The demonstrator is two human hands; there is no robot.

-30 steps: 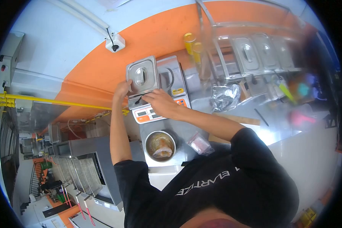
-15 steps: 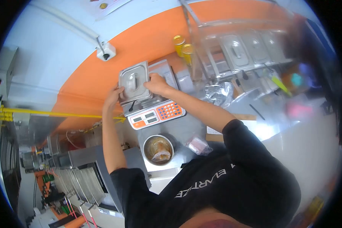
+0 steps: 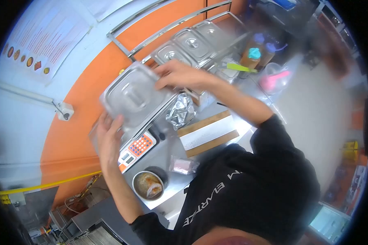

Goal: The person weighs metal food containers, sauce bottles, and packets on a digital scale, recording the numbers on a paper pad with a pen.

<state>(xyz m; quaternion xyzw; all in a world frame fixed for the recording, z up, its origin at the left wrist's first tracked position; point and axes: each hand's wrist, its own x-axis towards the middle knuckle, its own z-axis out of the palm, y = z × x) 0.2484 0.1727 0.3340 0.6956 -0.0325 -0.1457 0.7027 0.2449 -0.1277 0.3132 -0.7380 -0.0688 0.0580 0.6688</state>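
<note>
Between my two hands is a rectangular steel food pan with its lid [image 3: 131, 96] on, raised in the air and tilted. My left hand [image 3: 109, 136] grips its near left side, fingers partly hidden and blurred. On the far right edge, my right hand [image 3: 180, 76] has its fingers closed around the rim. Beneath the pan, partly covered by it, is an orange-and-white weighing scale [image 3: 139, 148]. Nearer me stands a round steel pot [image 3: 137, 192] holding liquid and a plastic-wrapped item.
Several lidded steel pans [image 3: 194, 45] sit in a railed rack at the back. Crumpled foil [image 3: 181, 111], cardboard with white paper [image 3: 208, 132] and a small plastic packet [image 3: 183, 165] lie on the counter. Sauce bottles [image 3: 253, 53] and a pink item in a clear container [image 3: 274, 79] are farther right.
The view has turned right toward the rack. Both hands have brought the lidded pan up from over the scale, closer to me and rightward along the counter.
</note>
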